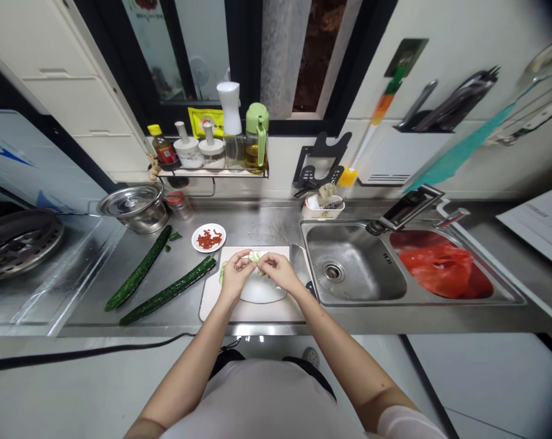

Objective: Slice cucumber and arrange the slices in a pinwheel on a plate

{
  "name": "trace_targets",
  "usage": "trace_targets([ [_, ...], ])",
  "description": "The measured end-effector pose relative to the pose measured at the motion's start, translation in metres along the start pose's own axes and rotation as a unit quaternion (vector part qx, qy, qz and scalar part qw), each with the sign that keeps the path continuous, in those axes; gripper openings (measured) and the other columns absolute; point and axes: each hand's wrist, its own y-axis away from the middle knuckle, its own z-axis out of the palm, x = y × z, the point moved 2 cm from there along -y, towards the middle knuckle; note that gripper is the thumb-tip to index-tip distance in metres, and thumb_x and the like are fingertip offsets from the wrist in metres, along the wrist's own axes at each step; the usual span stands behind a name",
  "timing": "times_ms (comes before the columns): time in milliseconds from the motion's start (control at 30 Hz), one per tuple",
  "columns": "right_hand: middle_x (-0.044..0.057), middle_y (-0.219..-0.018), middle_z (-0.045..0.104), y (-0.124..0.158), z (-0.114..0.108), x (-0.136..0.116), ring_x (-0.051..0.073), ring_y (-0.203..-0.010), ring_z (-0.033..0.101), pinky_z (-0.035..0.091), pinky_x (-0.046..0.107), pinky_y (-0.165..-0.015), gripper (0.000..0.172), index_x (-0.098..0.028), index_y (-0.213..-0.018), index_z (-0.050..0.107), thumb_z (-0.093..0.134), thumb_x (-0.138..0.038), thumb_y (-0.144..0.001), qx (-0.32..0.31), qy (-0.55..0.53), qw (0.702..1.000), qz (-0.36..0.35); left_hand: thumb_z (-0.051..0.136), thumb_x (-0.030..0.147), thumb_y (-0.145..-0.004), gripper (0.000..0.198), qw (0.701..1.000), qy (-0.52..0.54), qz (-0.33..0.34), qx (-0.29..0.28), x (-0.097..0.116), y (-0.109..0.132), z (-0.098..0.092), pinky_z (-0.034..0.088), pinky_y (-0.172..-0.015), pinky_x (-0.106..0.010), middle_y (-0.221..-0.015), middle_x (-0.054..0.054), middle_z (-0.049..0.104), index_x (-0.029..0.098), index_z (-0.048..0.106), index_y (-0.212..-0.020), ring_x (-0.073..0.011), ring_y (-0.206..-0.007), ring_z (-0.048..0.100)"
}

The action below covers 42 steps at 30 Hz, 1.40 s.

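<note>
Both my hands meet above the cutting board, fingertips pinched together. Between the fingers of my left hand and my right hand is a small pale green-and-white vegetable piece; its exact kind is too small to tell. Under the hands a white dish rests on the board, partly hidden by them. Some light green pieces show at the board's left, beside my left hand. A knife lies along the right side of the board, its dark handle partly covered by my right forearm.
Two cucumbers lie on the steel counter at left. Behind the board stands a plate of chopped red pieces. A lidded steel pot and a red-capped jar stand farther back. The sink is at right, a red plastic bag in its second basin.
</note>
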Motion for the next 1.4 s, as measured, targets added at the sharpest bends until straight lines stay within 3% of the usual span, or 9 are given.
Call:
trace_targets([
  [400, -0.003, -0.054, 0.058, 0.002, -0.006, -0.003, 0.008, -0.048, 0.050, 0.038, 0.017, -0.045, 0.010, -0.018, -0.068, 0.058, 0.058, -0.027, -0.070, 0.000, -0.018, 0.995, 0.094, 0.079, 0.029, -0.059, 0.043, 1.000, -0.019, 0.011, 0.013, -0.013, -0.003, 0.005, 0.047, -0.077, -0.027, -0.079, -0.003, 0.069, 0.014, 0.068, -0.098, -0.0139, -0.075, 0.063],
  [600, -0.003, -0.055, 0.059, 0.003, -0.012, 0.001, 0.008, -0.046, 0.051, 0.036, 0.016, -0.042, 0.012, -0.018, -0.071, 0.058, 0.059, -0.029, -0.070, -0.015, -0.012, 0.990, 0.140, 0.077, 0.031, -0.058, 0.039, 1.000, -0.001, 0.000, 0.009, -0.016, -0.001, 0.011, 0.044, -0.071, -0.024, -0.072, 0.000, 0.065, 0.015, 0.062, -0.090, -0.0103, -0.066, 0.058],
  [867, -0.004, -0.054, 0.056, -0.005, -0.029, 0.022, 0.007, -0.047, 0.048, 0.037, 0.017, -0.043, 0.013, -0.016, -0.071, 0.059, 0.061, -0.029, -0.068, -0.037, 0.029, 0.994, 0.102, 0.075, 0.030, -0.056, 0.034, 0.999, -0.003, -0.036, 0.014, -0.036, -0.005, 0.015, 0.038, -0.060, -0.020, -0.062, 0.006, 0.056, 0.017, 0.053, -0.077, -0.0065, -0.055, 0.050],
  [1033, -0.005, -0.053, 0.055, -0.014, -0.043, 0.039, 0.007, -0.048, 0.048, 0.038, 0.018, -0.048, 0.015, -0.015, -0.069, 0.060, 0.062, -0.029, -0.068, -0.089, 0.070, 0.988, 0.102, 0.074, 0.026, -0.053, 0.032, 0.999, -0.028, -0.036, 0.014, -0.053, -0.013, 0.018, 0.036, -0.058, -0.018, -0.061, 0.007, 0.054, 0.018, 0.051, -0.074, -0.0059, -0.055, 0.048],
  [1233, -0.003, -0.060, 0.060, -0.021, -0.061, 0.059, 0.008, -0.056, 0.050, 0.038, 0.018, -0.055, 0.009, -0.013, -0.070, 0.065, 0.058, -0.017, -0.072, -0.123, 0.250, 0.955, 0.098, 0.070, 0.025, -0.057, 0.024, 0.980, -0.192, -0.053, -0.030, -0.078, -0.023, 0.021, 0.032, -0.054, -0.019, -0.054, 0.008, 0.049, 0.018, 0.059, -0.078, -0.0067, -0.049, 0.042],
  [1400, 0.001, -0.072, 0.066, -0.018, -0.062, 0.062, 0.009, -0.065, 0.054, 0.036, 0.017, -0.059, 0.009, -0.014, -0.078, 0.068, 0.060, -0.014, -0.074, -0.125, 0.396, 0.903, 0.107, 0.067, 0.024, -0.065, 0.012, 0.915, -0.397, -0.048, -0.055, -0.091, -0.027, 0.024, 0.036, -0.060, -0.023, -0.059, 0.004, 0.057, 0.021, 0.065, -0.076, -0.0126, -0.057, 0.053],
])
